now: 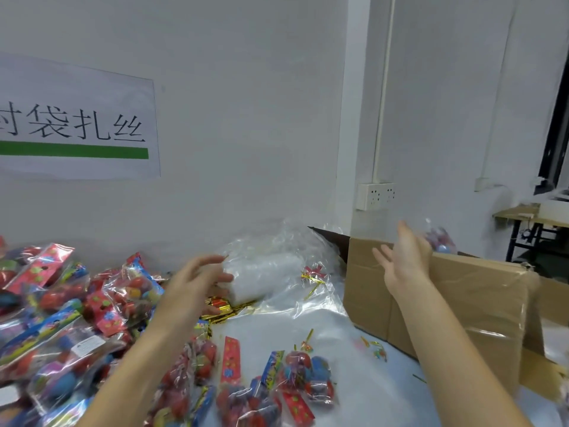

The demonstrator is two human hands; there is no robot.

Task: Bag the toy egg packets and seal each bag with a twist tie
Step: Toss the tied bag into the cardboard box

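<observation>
- The left hand [197,282] reaches out over the tabletop [354,392]. Its fingers [212,260] are spread and a little bent, and they hold nothing.
- Just past those fingertips sits a stack of clear bags [268,272], white and shiny. I cannot tell if the fingers touch it.
- Under the left hand lies a bunch of gold twist ties [221,309].
- The right hand [403,260] is up in the air with its fingers straight and open. It holds nothing.
- Just past the right fingertips is a filled bag [440,238] with colored eggs inside. It is blurry and above the cardboard box [462,297]. It does not touch the hand.
- Many toy egg packets [61,318] are piled to the left of the left hand.
- More packets [295,377] lie on the tabletop between the two arms.
- A few loose ties [314,278] lie between the two hands.
- A white sign [77,124] with a green stripe hangs on the wall.
</observation>
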